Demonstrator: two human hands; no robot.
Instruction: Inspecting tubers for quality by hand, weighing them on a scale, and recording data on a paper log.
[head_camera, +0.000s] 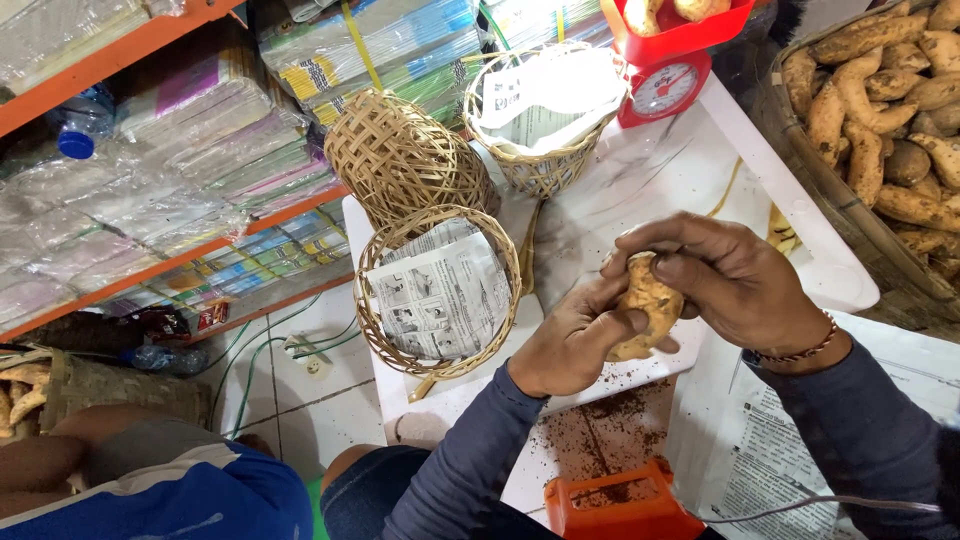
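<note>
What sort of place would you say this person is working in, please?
Probably a small market stall or shop packing produce: a big basket of sweet potatoes, a red weighing scale, paper-lined woven baskets, and both hands holding one sweet potato.

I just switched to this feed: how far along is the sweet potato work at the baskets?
Done: two small woven baskets are lined with newspaper, and brown dirt lies on the white table. In hand: left hand and right hand grip one sweet potato. Left: both lined baskets hold no potatoes, a third basket lies tipped and unlined, and the big basket is full of sweet potatoes.
</note>
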